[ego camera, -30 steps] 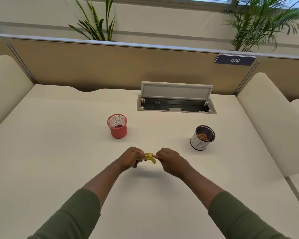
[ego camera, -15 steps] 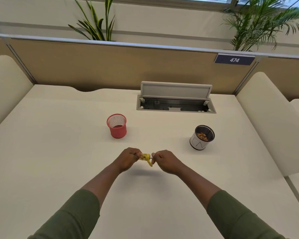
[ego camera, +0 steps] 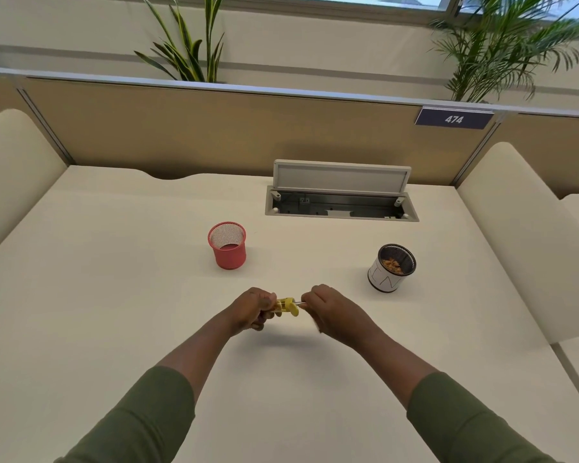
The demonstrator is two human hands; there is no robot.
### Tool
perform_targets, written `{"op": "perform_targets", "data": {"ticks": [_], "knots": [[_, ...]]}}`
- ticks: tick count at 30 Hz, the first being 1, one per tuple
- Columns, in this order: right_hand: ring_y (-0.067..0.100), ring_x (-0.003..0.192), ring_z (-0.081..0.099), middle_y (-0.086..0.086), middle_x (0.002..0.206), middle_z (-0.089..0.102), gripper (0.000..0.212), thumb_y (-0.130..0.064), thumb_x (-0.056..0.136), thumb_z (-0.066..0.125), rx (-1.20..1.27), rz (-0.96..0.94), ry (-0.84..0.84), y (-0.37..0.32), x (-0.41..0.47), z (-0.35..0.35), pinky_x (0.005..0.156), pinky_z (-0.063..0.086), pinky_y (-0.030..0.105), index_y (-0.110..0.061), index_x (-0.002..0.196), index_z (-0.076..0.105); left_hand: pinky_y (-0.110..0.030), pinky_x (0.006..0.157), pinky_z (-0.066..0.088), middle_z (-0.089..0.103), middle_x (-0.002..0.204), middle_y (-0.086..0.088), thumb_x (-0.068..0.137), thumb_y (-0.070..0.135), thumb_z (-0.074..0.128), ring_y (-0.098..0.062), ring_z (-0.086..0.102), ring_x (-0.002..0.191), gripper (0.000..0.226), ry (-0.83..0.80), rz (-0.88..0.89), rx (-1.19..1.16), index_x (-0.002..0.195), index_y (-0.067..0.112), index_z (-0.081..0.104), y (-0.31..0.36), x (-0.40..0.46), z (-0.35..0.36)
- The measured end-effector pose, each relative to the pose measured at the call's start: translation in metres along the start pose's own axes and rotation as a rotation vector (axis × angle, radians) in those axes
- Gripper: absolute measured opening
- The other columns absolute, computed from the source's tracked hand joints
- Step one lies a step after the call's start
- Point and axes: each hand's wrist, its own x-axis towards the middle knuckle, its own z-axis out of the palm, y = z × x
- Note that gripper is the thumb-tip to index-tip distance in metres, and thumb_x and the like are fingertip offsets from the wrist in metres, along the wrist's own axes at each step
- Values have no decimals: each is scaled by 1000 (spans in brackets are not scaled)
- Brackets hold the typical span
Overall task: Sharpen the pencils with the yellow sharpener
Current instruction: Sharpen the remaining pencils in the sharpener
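Head camera looks down over a cream desk (ego camera: pixel 114 312), and both of the person's forearms reach in from the bottom edge in olive-green sleeves. Left hand (ego camera: pixel 252 310) is curled into a fist around one end of the yellow sharpener (ego camera: pixel 286 306), fingers wrapped under and thumb on top. Right hand (ego camera: pixel 331 312) faces it from the other side, fingers bent and pinched on a thin grey pencil (ego camera: pixel 300 303), of which only a short stretch shows between the knuckles and the sharpener's mouth. Both hands hover just above the desk near its middle, with a soft shadow lying on the surface beneath them.

Beyond the left hand stands a red mesh cup (ego camera: pixel 228 245), upright (nothing sticks up above its rim). Off to the right, well apart from it, stands a black-rimmed white cup (ego camera: pixel 392 268) with brownish shavings inside. Further back an open cable hatch (ego camera: pixel 341 195) is set into the desk, its lid tipped up toward the tan partition (ego camera: pixel 214 128). A small dark plate reading 474 (ego camera: pixel 454 118) is fixed on the partition's top right, and two leafy plants rise behind it.
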Motion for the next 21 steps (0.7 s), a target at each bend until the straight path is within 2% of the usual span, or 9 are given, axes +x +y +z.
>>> {"op": "perform_targets", "data": {"ticks": [3,5,8,11,13,15,17,19,21], "knots": [[20,54,42,3,66,50,35,-31,99,38,17,66,19,0,-2,3,51,27,24,-10,79,58,-20,50,20,37,55,-5,94,2,40,-13,21,47,30,2,51,23,73,-2,60,1,1,4],[23,52,42,5,64,53,30,-26,97,44,79,170,-19,-4,1,3,49,28,26,-9,76,56,-19,48,20,34,56,-3,88,-4,41,-12,22,47,27,41,89,24,70,-1,61,2,3,5],[26,55,42,11,65,59,30,-19,99,46,201,337,-120,-12,8,0,53,32,32,-4,76,57,-22,49,22,37,54,0,90,-7,42,-13,26,51,23,124,142,103,78,-6,61,-1,6,4],[21,49,46,1,53,51,41,-28,100,44,489,662,-249,-22,21,-8,53,36,28,-9,67,58,-21,54,30,49,55,12,91,-1,49,-4,38,53,21,187,223,294,83,4,67,-5,7,2],[17,40,34,-1,48,35,39,-30,97,47,803,929,-305,-23,26,-6,46,33,24,-11,65,57,-22,62,35,58,67,7,89,-2,50,-5,45,63,25,207,275,337,82,15,67,-7,7,1],[16,42,24,0,53,25,33,-28,95,48,1038,1100,-331,-24,26,-8,44,26,22,-9,68,55,-23,65,36,61,75,2,89,-1,51,-8,48,69,27,207,295,360,81,19,66,-8,7,1],[16,42,25,0,53,25,34,-28,95,46,1027,1072,-379,-26,27,-14,45,26,22,-10,69,58,-24,62,34,58,69,3,89,0,51,-8,45,65,24,203,279,355,79,15,67,-8,7,-1],[14,43,37,-4,51,38,40,-31,99,42,785,899,-399,-26,28,-19,49,34,23,-16,69,63,-25,56,30,49,56,9,89,4,51,-5,38,53,19,204,234,298,76,4,66,-8,8,-1],[9,55,46,-6,62,51,35,-36,101,37,576,709,-372,-24,26,-19,56,36,27,-20,83,62,-26,51,24,40,50,8,83,15,50,-7,31,46,25,181,196,211,72,-6,58,-8,7,-2]]}}
